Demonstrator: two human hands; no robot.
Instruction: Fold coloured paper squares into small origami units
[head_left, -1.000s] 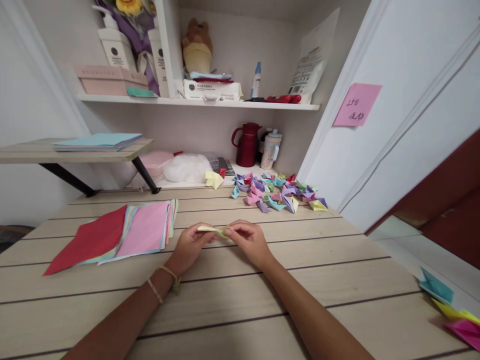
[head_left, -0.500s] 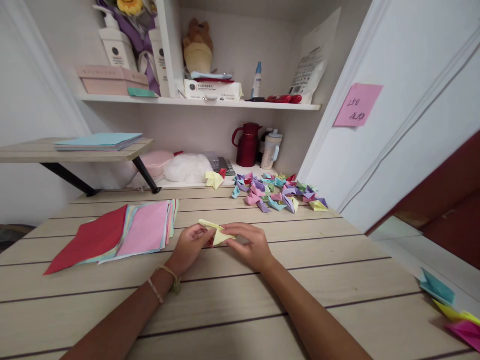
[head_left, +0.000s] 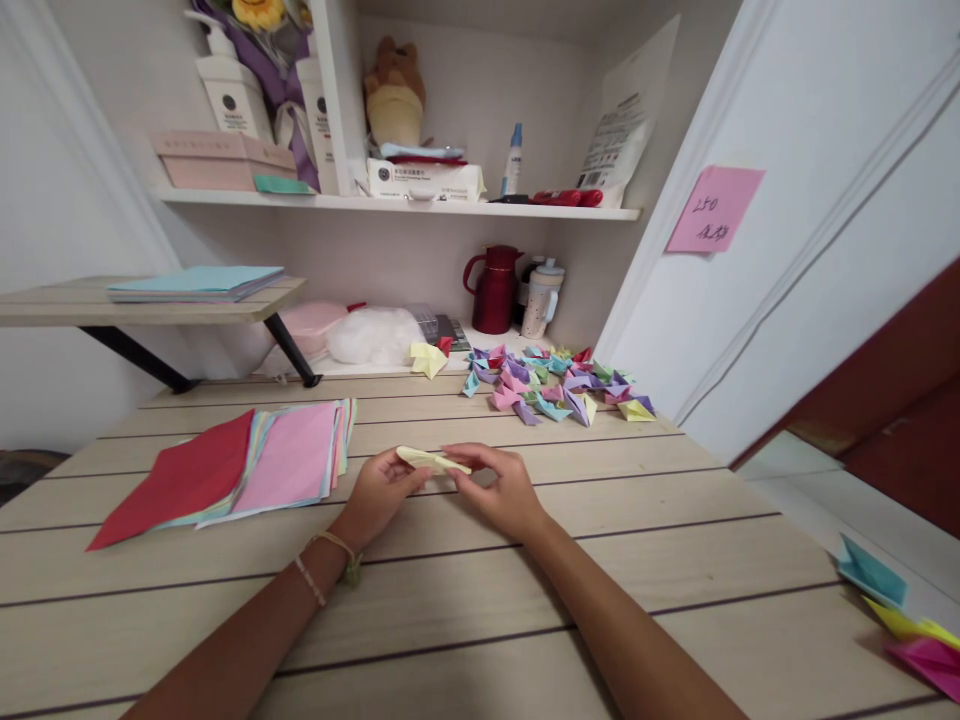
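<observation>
A pale yellow folded paper is held between my two hands above the middle of the wooden table. My left hand pinches its left end, thumb on the near side. At the right end, the fingers and thumb of my right hand close on it. The paper looks narrow and long from here; its exact fold cannot be made out. Bracelets circle my left wrist. Left of my hands lie sheets of coloured paper, with a red sheet and a pink sheet on top.
Many small folded paper boats cluster at the back right, with a larger yellow folded piece nearby. Behind stand a dark red jug and a cup. A small raised shelf bears a paper stack.
The yellow paper has turned in my hands: the pointed flap that hung down toward me no longer shows, and a slim shape faces me. Both hands stay in nearly the same place.
</observation>
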